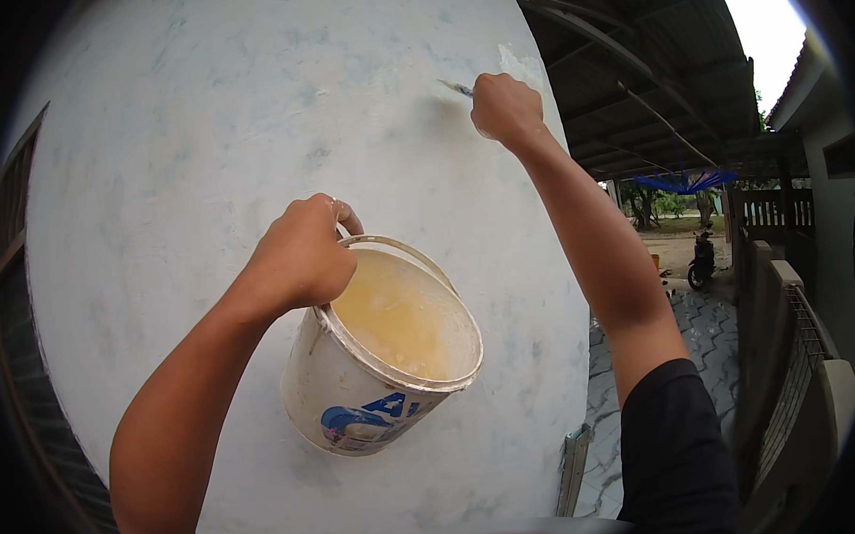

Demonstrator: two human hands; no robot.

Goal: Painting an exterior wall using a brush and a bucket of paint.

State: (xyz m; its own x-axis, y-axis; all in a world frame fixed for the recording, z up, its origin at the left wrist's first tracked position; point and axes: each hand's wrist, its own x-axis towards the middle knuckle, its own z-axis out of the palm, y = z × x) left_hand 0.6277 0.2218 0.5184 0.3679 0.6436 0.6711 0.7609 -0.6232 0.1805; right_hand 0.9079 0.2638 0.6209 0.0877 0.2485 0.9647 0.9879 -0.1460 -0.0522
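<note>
My left hand (306, 252) is closed on the rim and handle of a white plastic bucket (329, 402) with blue print, which hangs tilted in front of the wall. A pale yellowish liquid (392, 315) shows inside it. Higher up and to the right, my right hand (509, 109) is closed round a paintbrush (457, 87). Its bristle end points left, close to the whitish wall (207, 143); whether it touches the surface I cannot tell. Most of the brush's handle is hidden in my fist. The wall is patchy, with faint blue-green streaks.
The wall ends at a right-hand edge, beyond which lies a patterned paved floor (703, 342). A dark roof (646, 62) covers that side. Farther off stand a motorbike (701, 257) and a low wall with a metal grille (791, 386). A dark slatted frame (18, 272) is at far left.
</note>
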